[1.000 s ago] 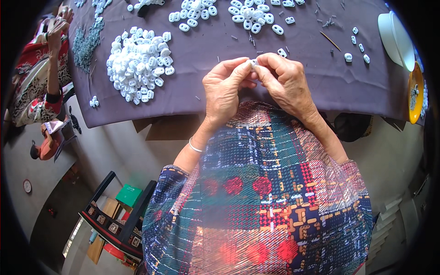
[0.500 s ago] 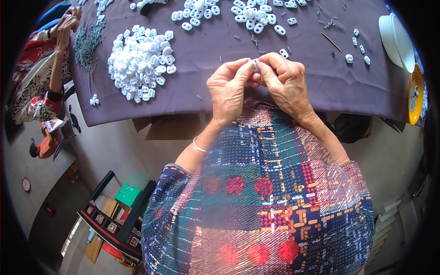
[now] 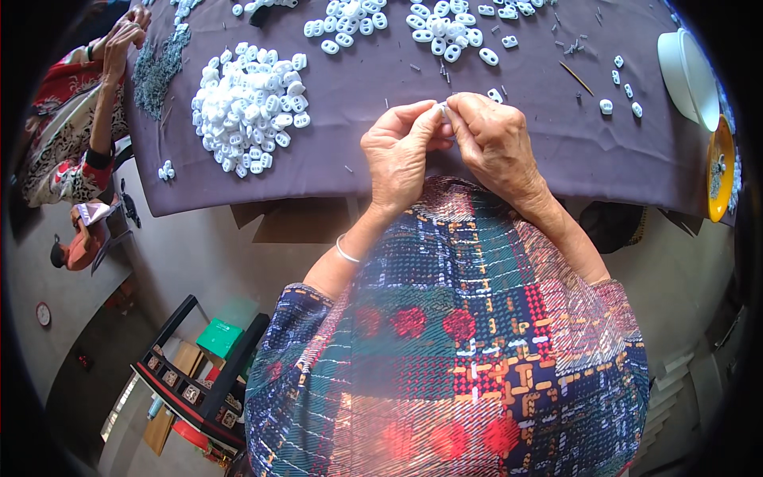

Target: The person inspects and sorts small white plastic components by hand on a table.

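My left hand [image 3: 399, 157] and my right hand [image 3: 498, 149] meet above the near edge of the table. Both are closed, thumbs and forefingers pinching one small white plastic piece [image 3: 443, 109], mostly hidden by the fingertips; it looks like the two-holed cord locks around it. Just beyond my right fingers lies a loose white cord lock [image 3: 494, 95]. Several tiny metal springs [image 3: 444, 73] are scattered past my fingertips. To the left of my left hand rises a big heap of white cord locks [image 3: 248, 107].
A dark cloth covers the table [image 3: 342, 179]. More cord locks [image 3: 445, 32] lie farther back. At right are a thin brown stick [image 3: 576, 79], a white bowl [image 3: 685, 79] and a yellow dish [image 3: 718, 187]. Another person's hands [image 3: 125, 33] are at far left, near a grey spring heap [image 3: 159, 75].
My right hand has turned slightly, its forefinger curling closer over the small piece. My left hand keeps its pinch. The whole view has shifted a little.
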Available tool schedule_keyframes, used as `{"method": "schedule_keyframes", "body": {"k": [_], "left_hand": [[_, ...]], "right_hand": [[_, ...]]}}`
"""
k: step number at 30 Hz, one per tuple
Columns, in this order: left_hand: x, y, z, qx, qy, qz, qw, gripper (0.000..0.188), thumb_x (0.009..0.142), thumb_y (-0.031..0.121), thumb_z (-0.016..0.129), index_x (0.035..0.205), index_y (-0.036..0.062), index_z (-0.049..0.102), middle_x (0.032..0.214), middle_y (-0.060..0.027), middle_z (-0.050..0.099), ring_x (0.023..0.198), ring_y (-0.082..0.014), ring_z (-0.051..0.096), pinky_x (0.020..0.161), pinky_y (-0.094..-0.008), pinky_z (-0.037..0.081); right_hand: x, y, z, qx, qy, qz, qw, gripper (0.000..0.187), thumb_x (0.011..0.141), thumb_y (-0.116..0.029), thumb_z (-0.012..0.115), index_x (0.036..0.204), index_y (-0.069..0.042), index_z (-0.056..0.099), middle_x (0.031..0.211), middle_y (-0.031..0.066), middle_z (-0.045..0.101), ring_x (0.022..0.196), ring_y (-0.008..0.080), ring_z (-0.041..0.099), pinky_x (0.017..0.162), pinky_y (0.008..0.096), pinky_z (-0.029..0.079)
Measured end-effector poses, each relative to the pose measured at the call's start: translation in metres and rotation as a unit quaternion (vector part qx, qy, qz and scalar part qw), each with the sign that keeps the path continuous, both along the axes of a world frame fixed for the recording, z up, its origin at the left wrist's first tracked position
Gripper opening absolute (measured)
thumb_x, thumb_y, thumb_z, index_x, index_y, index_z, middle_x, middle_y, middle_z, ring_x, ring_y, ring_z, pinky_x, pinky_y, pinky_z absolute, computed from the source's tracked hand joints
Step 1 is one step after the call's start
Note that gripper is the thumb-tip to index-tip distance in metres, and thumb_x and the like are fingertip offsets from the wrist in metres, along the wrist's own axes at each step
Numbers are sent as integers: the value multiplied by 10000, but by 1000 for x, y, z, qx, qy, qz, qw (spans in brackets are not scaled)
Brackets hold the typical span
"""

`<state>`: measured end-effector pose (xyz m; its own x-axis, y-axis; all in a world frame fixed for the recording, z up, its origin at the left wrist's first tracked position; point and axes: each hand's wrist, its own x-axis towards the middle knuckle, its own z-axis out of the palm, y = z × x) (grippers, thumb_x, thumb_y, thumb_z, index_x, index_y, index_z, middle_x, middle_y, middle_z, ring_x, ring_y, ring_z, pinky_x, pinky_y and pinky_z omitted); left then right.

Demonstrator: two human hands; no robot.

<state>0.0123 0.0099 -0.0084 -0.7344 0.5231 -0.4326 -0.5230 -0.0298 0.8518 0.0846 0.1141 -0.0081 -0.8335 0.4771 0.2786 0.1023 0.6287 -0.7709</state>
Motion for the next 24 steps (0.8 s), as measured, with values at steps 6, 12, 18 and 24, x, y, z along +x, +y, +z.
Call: {"method": "schedule_keyframes", "body": {"k": [6,12,18,24], "left_hand": [[0,0,0,3,9,19,1000,139,838,66,616,929,-38,603,792,-83,640,666,-112,617,590,-226,534],[-7,2,8,15,-93,30,995,142,835,58,615,945,-29,594,818,-92,640,696,-138,630,614,-244,540],[-12,-2,12,27,-162,10,986,144,831,47,610,957,-20,589,833,-102,641,724,-155,639,624,-256,545],[-6,0,8,16,-138,25,990,139,831,49,611,952,-16,591,842,-104,642,718,-157,640,615,-257,546]], "right_hand": [[1,-6,3,-8,-32,-10,999,98,792,-30,563,881,9,556,743,143,577,658,291,585,574,358,460],[-1,-8,6,-13,-28,-21,999,122,715,-91,582,783,-22,508,733,132,554,682,300,569,597,393,465],[0,-3,2,40,-32,-1,999,127,701,-92,590,758,-27,497,711,122,543,670,288,562,593,386,464],[-2,-3,2,81,-31,-2,996,136,687,-93,599,753,-30,498,700,120,538,667,281,564,586,383,465]]}}
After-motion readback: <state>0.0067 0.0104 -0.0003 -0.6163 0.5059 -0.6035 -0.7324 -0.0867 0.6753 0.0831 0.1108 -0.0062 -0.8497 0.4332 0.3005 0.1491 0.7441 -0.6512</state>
